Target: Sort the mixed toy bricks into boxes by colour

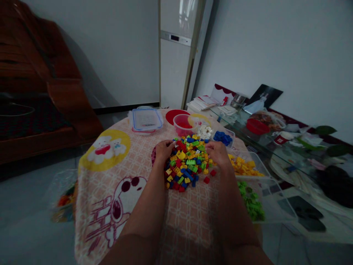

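A mixed pile of toy building bricks (190, 162) in red, yellow, blue and green lies on the cloth between my hands. At the pile's upper left edge is my left hand (163, 151), its fingers curled together at the bricks; what they hold is too small to name. My right hand (217, 151) is at the right edge of the pile with fingers bent in a pinch, and any piece in it is hidden. Two loose red bricks lie just below that hand. Clear boxes beside it hold yellow bricks (245, 166) and green bricks (250, 202), partly covered by my right forearm.
Behind the pile stand a round clear tub (184, 123), white bricks (204, 131) and a box of blue bricks (223, 138). A blue-rimmed lid (147, 119) lies at the back left. A cluttered glass table (275, 147) adjoins on the right; a wooden bench (66, 106) is left.
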Tool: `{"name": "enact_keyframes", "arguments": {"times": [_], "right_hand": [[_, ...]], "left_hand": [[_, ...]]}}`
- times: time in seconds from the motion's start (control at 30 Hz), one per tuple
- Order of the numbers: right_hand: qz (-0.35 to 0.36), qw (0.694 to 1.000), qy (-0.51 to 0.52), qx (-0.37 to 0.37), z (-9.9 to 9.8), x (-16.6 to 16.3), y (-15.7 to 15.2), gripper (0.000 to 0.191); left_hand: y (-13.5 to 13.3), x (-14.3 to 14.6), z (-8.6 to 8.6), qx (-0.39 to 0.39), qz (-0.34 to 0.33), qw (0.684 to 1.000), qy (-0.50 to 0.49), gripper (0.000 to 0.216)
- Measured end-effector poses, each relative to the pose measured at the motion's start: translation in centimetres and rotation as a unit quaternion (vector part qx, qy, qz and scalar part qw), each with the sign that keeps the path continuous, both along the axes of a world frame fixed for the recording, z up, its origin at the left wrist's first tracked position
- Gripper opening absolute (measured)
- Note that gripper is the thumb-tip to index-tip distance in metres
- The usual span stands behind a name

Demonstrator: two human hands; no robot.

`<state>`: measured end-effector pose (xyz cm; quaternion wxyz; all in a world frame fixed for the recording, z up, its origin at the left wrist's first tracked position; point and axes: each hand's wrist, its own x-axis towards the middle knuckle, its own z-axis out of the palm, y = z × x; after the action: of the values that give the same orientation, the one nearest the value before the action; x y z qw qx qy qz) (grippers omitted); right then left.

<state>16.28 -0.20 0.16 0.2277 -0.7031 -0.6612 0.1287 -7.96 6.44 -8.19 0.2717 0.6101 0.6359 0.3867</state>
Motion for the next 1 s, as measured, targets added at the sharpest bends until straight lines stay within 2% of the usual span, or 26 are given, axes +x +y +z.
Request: {"name": "enact_keyframes", "arguments": {"times": [0.13,0.2,0.33,0.47,0.57,0.63,0.73,0.83,0.93,1.0], "right_hand": [[0.083,0.99,-0.013,-0.116,-0.4,-0.7,-0.8,0.018],[0.123,0.981,-0.039,-0.146,-0.6,-1.1,-0.9,0.022],[0.134,0.974,-0.104,-0.151,-1.1,-1.7,-0.7,0.028],[0.129,0.982,-0.052,-0.127,-1.4,-1.0,-0.5,0.02],[0.083,0.992,0.056,-0.075,-2.0,-0.3,0.0,0.022],[0.026,0.988,0.145,-0.035,-2.5,0.0,0.6,0.03],[-0.102,0.961,0.253,0.04,-3.1,0.4,1.8,0.046],[-0.193,0.928,0.29,0.132,-3.7,1.1,2.8,0.064],[-0.2,0.923,0.275,0.178,-4.2,2.0,3.4,0.073],[-0.186,0.931,0.259,0.176,-4.6,2.5,3.7,0.07]], "left_hand": [[0.1,0.0,-0.1,0.006,-0.006,1.0,0.016,0.032],[0.1,0.1,0.0,0.005,-0.003,1.0,0.023,0.033],[0.0,0.1,0.2,-0.003,0.006,1.0,0.028,0.033],[0.0,0.0,0.2,-0.001,0.006,1.0,0.028,0.034],[0.0,0.0,0.1,-0.003,0.012,1.0,0.029,0.034],[0.1,0.0,0.1,-0.004,0.014,1.0,0.027,0.034],[0.1,0.1,0.1,0.0,0.013,1.0,0.028,0.034],[0.1,0.1,0.3,-0.001,0.016,0.999,0.034,0.034],[0.0,0.1,0.5,-0.003,0.013,0.999,0.041,0.032],[0.0,0.2,0.5,-0.002,0.013,0.999,0.042,0.032]]}}
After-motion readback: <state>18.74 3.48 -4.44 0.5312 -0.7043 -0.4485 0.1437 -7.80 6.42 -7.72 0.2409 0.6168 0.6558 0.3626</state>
